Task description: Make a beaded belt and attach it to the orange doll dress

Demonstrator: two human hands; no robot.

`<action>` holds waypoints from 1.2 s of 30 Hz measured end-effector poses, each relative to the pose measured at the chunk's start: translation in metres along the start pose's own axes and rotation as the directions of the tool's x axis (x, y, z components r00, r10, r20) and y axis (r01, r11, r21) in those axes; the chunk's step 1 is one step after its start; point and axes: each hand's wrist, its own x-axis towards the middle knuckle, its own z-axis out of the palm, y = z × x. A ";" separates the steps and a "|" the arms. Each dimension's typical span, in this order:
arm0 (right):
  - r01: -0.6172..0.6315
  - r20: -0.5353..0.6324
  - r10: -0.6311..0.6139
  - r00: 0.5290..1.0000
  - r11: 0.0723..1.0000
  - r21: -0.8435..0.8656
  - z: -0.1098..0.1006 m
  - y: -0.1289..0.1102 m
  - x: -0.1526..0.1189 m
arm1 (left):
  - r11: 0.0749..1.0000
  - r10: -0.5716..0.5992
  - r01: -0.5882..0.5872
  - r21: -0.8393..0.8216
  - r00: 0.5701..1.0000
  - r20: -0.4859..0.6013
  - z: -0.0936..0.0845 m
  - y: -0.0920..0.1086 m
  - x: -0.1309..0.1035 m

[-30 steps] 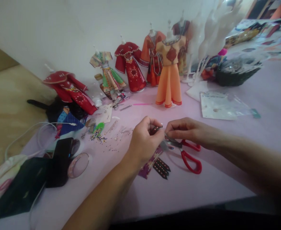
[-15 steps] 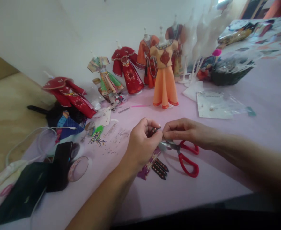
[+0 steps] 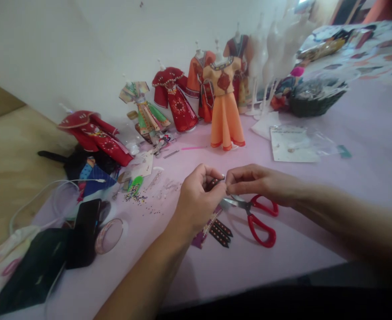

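Note:
Between the thumb and fingers of my left hand (image 3: 199,191) is a small dark strip (image 3: 215,182) dotted with light beads. My right hand (image 3: 259,181) pinches close beside it, fingertips nearly meeting the left thumb; what it grips is too small to make out. Below the right hand lie scissors (image 3: 264,229) with red handles, their blades partly hidden by the hands. Under my left wrist sit several dark beaded strips (image 3: 220,233) with pointed ends and a purple beaded piece (image 3: 197,240).
Small dresses on stands, one orange (image 3: 227,118), line the wall side. Spilled beads (image 3: 139,198) lie by a green scoop (image 3: 135,184). A phone (image 3: 87,226) and tape roll (image 3: 109,235) are at left. A plastic packet (image 3: 292,144) and dark basket (image 3: 316,100) stand right.
The view has shifted slightly. Both hands stay together around the dark strip in nearly the same pose; nothing has visibly been picked up or put down.

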 end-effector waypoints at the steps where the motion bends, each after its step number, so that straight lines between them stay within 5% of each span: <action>1: 0.002 -0.007 -0.002 1.000 1.000 -0.001 0.000 -0.001 0.000 | 1.000 0.002 -0.002 -0.004 1.000 0.001 0.000 0.000 0.000; 36: -0.024 -0.011 0.025 1.000 0.998 0.055 -0.001 0.007 0.002 | 0.979 -0.073 0.082 -0.185 0.996 0.056 0.004 -0.008 0.011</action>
